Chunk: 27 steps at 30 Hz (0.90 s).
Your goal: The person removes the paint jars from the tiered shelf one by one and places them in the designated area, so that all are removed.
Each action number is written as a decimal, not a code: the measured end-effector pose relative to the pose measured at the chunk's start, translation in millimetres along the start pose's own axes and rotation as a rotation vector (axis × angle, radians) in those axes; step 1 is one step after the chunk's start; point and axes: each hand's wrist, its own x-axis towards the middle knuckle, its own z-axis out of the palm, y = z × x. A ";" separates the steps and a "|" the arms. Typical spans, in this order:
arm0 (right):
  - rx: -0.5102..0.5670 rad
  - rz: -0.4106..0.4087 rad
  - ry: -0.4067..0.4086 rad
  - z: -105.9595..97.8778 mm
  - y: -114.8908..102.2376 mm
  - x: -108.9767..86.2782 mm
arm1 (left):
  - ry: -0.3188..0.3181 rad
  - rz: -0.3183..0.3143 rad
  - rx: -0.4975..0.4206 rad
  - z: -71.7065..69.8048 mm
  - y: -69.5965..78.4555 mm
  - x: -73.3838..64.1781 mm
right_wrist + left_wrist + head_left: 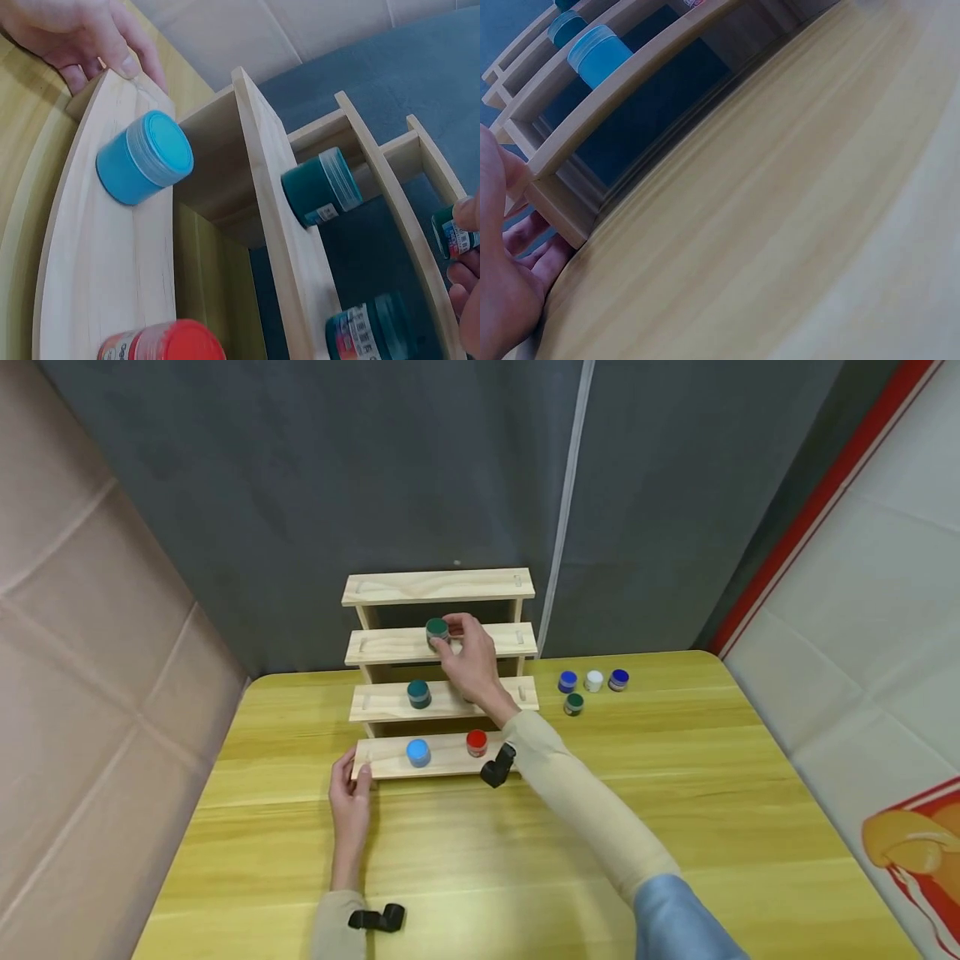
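My right hand (474,662) pinches a dark green paint jar (437,631) between thumb and fingers, over the left part of the third step of a wooden stepped rack (390,646). My left hand (350,802) grips the left end of the rack's lowest step, thumb on top. On that step stand a light blue jar (418,753) and a red jar (476,743). One step up is a teal green jar (418,694). The right wrist view shows another dark green jar (367,330) on this step, hidden by the right arm in the head view.
Right of the rack, on the wooden table (675,827), stand two blue-lidded jars (567,682), a white jar (594,681) and a green-lidded jar (573,704). A dark grey curtain (300,510) hangs close behind the rack. The top step (438,586) holds no jar.
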 end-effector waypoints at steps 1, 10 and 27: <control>0.000 0.000 0.006 -1.0 0.9 -0.2 | 0.003 0.000 0.002 -0.2 -0.1 0.1; 0.018 -0.011 0.077 -11.4 7.1 -4.3 | 0.007 -0.001 0.008 -0.7 1.6 0.3; 0.078 0.005 0.226 -39.1 23.6 -10.7 | 0.025 0.023 0.000 1.2 -2.0 2.0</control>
